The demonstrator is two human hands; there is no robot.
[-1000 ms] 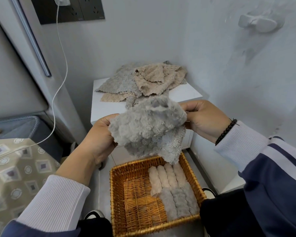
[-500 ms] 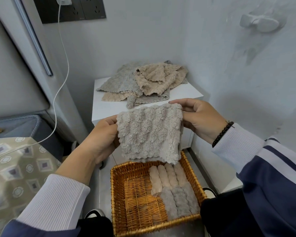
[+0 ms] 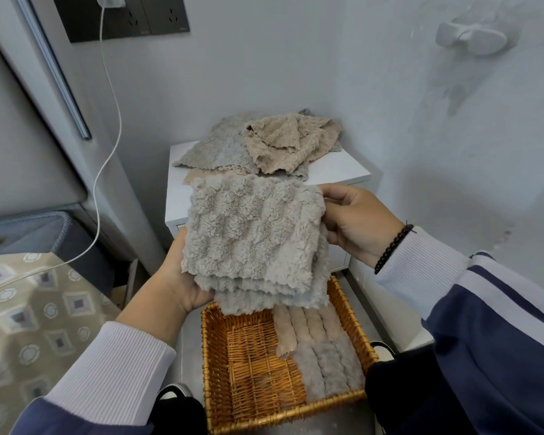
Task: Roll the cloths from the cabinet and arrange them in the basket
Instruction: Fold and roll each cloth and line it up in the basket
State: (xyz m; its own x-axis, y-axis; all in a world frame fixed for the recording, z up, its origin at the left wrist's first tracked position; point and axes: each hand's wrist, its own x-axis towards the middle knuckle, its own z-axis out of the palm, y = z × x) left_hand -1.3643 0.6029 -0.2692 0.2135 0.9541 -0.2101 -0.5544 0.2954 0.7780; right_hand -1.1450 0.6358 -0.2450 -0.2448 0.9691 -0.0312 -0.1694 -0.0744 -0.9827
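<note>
Grey cloth (image 3: 252, 237) now folded flat, long axis crosswise, gripped between left hand (image 3: 182, 284) and right hand (image 3: 358, 224).

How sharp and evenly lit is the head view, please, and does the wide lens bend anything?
Head view: soft, even daylight, no glare; the fluffy grey cloth and woven wicker basket are fairly sharp; the patterned fabric at lower left smears with blur; the grey door edge leans from lens distortion; a faint shadow falls on the right wall.

Rolled cloths (image 3: 319, 346) in basket's (image 3: 215, 356) right half
</note>
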